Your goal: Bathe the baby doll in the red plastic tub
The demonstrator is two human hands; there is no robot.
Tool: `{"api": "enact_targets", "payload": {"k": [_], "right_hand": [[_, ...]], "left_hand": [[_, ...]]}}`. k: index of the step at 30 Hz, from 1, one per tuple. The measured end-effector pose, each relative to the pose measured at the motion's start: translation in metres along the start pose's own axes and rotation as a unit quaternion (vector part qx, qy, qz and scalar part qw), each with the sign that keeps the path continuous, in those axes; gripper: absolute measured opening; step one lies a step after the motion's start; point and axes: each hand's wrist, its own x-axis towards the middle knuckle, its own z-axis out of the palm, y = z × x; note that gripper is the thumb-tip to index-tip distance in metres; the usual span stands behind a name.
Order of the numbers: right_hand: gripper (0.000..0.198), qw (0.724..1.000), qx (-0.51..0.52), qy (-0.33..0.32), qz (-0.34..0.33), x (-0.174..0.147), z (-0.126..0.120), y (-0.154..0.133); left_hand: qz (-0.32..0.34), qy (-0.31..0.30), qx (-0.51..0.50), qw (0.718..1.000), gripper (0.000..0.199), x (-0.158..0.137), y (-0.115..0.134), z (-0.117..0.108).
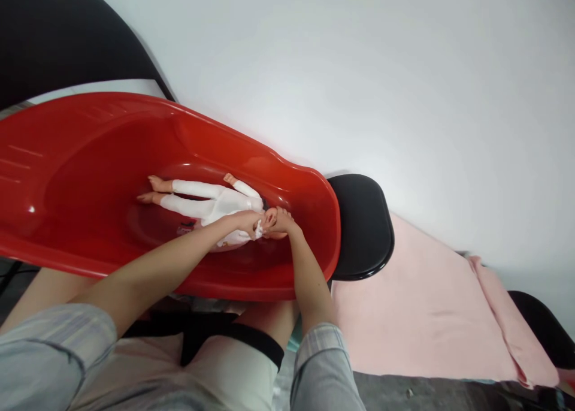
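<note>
A baby doll point(230, 202) in white clothing lies on its back inside a red baby bathtub point(314, 243), feet to the left and head to the right. My right hand point(283, 220) is curled around the doll's head, over its far side and top. At the doll's face and neck, my left hand point(246, 221) is closed, with a small crumpled white piece point(259, 229) showing at its fingers; whether it is cloth or foam I cannot tell. Both hands almost meet and hide part of the doll's face.
A black padded seat point(362, 225) stands against the tub's right end. Beyond it, a pink cloth point(422, 303) covers a low surface beside the white wall point(359, 69). A large black panel point(67, 33) rises behind the tub at the upper left. My legs are under the tub's near edge.
</note>
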Motion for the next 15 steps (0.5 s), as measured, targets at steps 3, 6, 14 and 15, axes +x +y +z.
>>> {"api": "enact_targets", "payload": {"k": [3,6,14,15], "right_hand": [[0.125,1.0,0.011,0.002,0.02,-0.003,-0.003,-0.002],[0.129,0.999,0.027,0.007,0.037,-0.008,-0.007,-0.006],[0.13,0.999,0.038,0.009,0.032,-0.011,-0.009,-0.006],[0.131,0.999,0.037,0.009,0.03,-0.011,-0.009,-0.005]], "left_hand": [[-0.064,0.043,0.04,0.996,0.076,-0.003,0.006,0.002],[-0.109,0.074,0.096,0.987,0.078,-0.005,0.015,0.008],[-0.174,0.096,0.131,0.971,0.043,-0.001,0.008,-0.003],[-0.18,0.095,0.133,0.97,0.035,-0.001,0.005,-0.005]]}}
